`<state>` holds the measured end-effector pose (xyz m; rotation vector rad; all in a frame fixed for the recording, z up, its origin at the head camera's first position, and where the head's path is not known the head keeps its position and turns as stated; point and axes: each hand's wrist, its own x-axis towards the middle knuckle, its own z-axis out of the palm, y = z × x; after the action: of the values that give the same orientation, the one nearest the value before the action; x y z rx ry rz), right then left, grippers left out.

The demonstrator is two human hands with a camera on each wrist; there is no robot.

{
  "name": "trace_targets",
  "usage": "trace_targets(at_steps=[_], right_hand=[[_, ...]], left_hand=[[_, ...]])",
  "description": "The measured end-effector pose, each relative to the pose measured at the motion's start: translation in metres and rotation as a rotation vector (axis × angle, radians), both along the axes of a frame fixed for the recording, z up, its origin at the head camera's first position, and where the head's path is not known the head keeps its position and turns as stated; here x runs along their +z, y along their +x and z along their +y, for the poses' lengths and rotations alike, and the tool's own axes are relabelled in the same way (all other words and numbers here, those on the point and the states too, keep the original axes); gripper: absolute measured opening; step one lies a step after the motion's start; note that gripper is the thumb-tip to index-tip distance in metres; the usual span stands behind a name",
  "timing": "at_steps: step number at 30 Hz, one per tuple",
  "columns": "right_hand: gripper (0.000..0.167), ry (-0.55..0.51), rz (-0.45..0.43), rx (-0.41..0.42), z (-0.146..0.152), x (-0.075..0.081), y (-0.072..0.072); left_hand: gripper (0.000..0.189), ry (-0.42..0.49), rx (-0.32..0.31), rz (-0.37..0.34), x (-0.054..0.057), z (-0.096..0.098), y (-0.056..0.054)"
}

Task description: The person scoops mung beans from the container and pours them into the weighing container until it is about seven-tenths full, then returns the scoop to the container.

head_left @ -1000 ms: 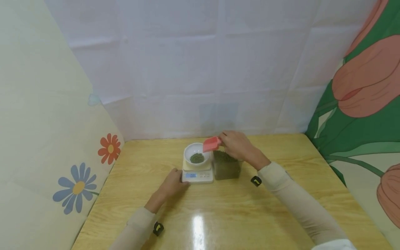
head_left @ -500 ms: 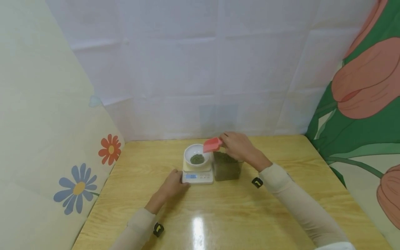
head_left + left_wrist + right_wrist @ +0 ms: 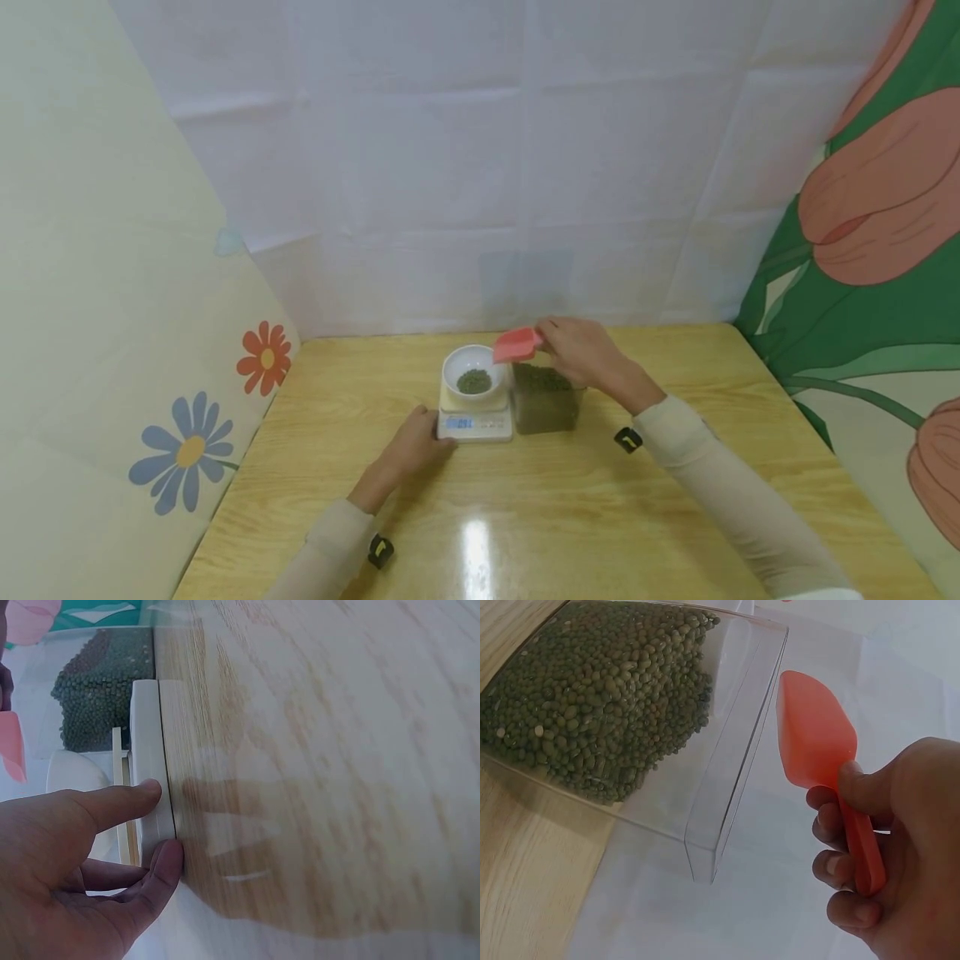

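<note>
A small red scoop is in my right hand, whose fingers and thumb curl round its handle in the right wrist view. It is raised, its blade overlapping the right rim of a white bowl in the head view. Green mung beans lie in the bottom of the bowl, which stands on a white kitchen scale with a lit display. My left hand holds the scale's front left corner, a fingertip and the thumb on its edge in the left wrist view.
Right beside the scale stands a clear plastic box of mung beans, below my right hand. The wooden table meets a white cloth backdrop at its far edge. Flower-patterned panels flank it.
My right hand has drawn the scoop slightly to the right, away from the bowl's middle. Digits on the scale's display have changed. The left hand stays in place.
</note>
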<state>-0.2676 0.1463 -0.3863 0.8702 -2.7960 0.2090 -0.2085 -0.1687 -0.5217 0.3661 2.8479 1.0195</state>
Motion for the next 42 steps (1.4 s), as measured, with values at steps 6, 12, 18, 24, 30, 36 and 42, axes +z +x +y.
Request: trace_targets(at_steps=[6, 12, 18, 24, 30, 36, 42], right_hand=[[0.025, -0.010, -0.008, -0.004, 0.006, 0.002, 0.002], [0.025, -0.001, 0.003, -0.002, 0.014, 0.003, 0.004], [0.025, 0.012, 0.020, 0.007, 0.022, 0.006, 0.007], [0.023, 0.010, 0.024, 0.008, 0.027, 0.008, 0.008], [0.022, 0.028, 0.017, -0.009, 0.033, 0.007, 0.007], [0.020, 0.050, 0.036, -0.014, 0.038, 0.007, 0.008], [0.019, 0.039, 0.043, -0.005, 0.041, 0.005, 0.010]], left_hand=[[0.030, -0.006, -0.007, 0.009, -0.002, 0.000, -0.001], [0.031, 0.004, -0.002, 0.000, -0.003, -0.001, -0.001], [0.032, 0.003, -0.001, -0.004, -0.003, -0.001, -0.001], [0.033, -0.001, 0.001, -0.005, -0.002, 0.000, -0.001], [0.033, 0.010, -0.003, -0.014, -0.002, -0.001, -0.002], [0.033, 0.012, -0.004, -0.010, -0.001, -0.001, -0.003], [0.033, 0.024, 0.001, -0.025, -0.001, -0.001, -0.003]])
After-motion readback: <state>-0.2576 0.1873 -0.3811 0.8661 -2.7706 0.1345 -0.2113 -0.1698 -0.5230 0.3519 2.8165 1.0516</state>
